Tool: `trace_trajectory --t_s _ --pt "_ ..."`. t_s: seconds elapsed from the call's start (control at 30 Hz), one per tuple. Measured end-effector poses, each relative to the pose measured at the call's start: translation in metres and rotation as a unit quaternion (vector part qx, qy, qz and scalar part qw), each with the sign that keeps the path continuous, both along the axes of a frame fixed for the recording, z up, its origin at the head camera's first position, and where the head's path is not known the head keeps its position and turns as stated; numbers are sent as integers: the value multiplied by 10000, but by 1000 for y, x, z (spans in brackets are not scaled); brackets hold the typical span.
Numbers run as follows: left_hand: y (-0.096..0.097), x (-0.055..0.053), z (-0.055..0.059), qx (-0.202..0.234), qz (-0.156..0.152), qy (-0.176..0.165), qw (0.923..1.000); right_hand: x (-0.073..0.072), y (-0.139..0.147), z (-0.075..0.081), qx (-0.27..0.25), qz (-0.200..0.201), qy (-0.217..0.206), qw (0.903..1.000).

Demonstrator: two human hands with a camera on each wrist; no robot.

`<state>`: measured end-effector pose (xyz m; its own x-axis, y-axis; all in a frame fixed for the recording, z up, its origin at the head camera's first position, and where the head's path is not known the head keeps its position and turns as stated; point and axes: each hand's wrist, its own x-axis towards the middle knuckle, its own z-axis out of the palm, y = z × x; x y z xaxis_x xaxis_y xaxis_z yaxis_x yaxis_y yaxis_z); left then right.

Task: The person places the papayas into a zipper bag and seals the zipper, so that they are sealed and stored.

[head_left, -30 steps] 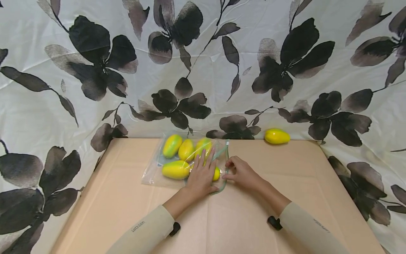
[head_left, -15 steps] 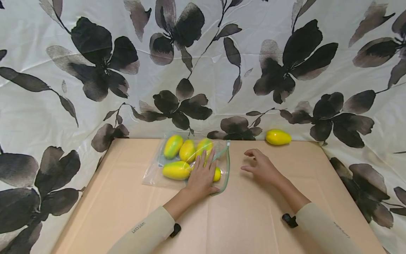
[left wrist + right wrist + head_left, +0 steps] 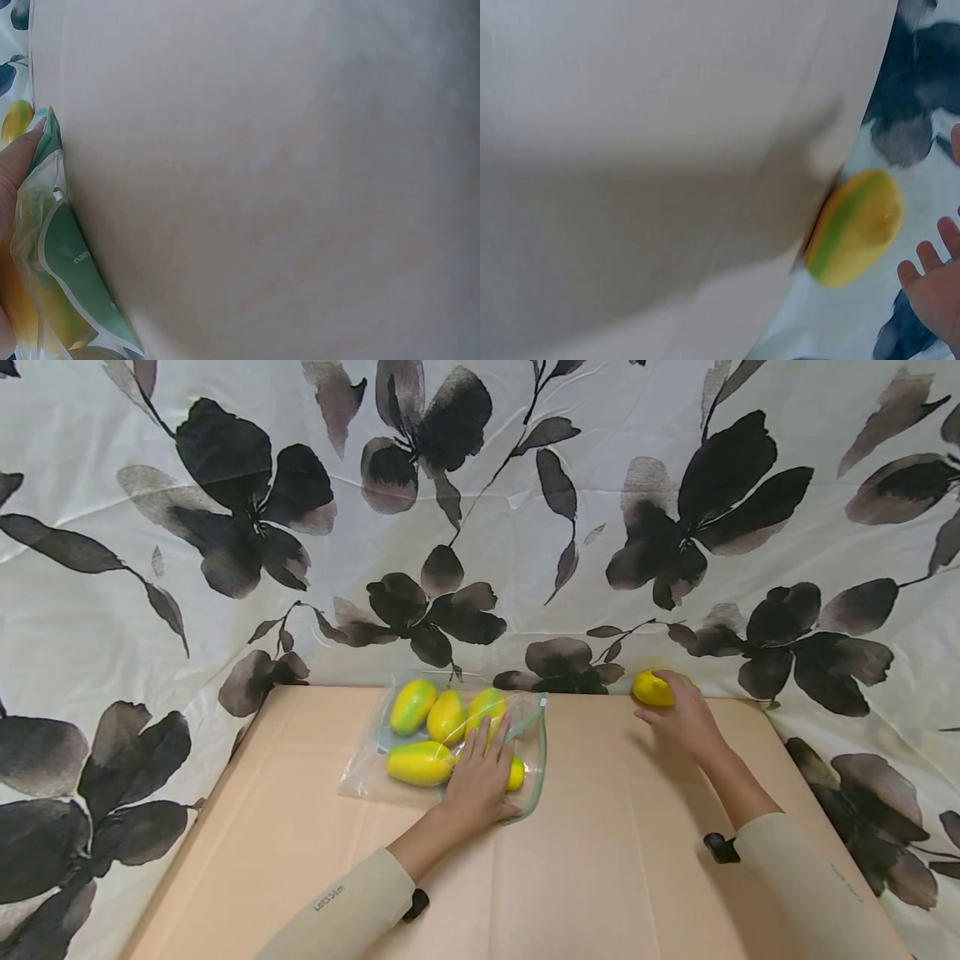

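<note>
A clear zip bag [image 3: 362, 779] with a green edge lies on the left half of the table, holding several yellow-green mangoes [image 3: 418, 763]. My left hand [image 3: 474, 781] rests on the bag's right part, fingers extended over the fruit and hiding some of it. In the left wrist view its thumb [image 3: 15, 161] lies against the bag's green top. A loose mango [image 3: 649, 688] sits at the table's far edge. My right hand [image 3: 686, 718] reaches around it, covering its right side in the head view; the right wrist view shows spread fingers beside the mango [image 3: 855, 229], with a gap between.
Tan board covers the table [image 3: 585, 860]. A white cloth with dark flowers [image 3: 555, 577] hangs behind the far edge and along both sides. Small black wrist cameras [image 3: 722, 848] are worn at the sleeve ends.
My right hand has left the bag's green edge and moved right and away from me to the loose mango. My left hand has stayed on the bag.
</note>
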<state>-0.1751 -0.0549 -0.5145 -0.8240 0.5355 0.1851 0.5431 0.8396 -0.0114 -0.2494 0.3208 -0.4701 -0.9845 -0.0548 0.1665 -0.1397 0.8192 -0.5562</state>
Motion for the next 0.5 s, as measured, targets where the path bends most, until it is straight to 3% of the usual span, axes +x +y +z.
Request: trace_trajectory --t_s 0.3,0.5 --pt "2 -1 0 61 -59 -7 10000 -22 33 -8 416 -189 -589 9972" --pt "0 0 -1 -56 23 -56 10000 -32 35 -15 517 -102 -654 9965"
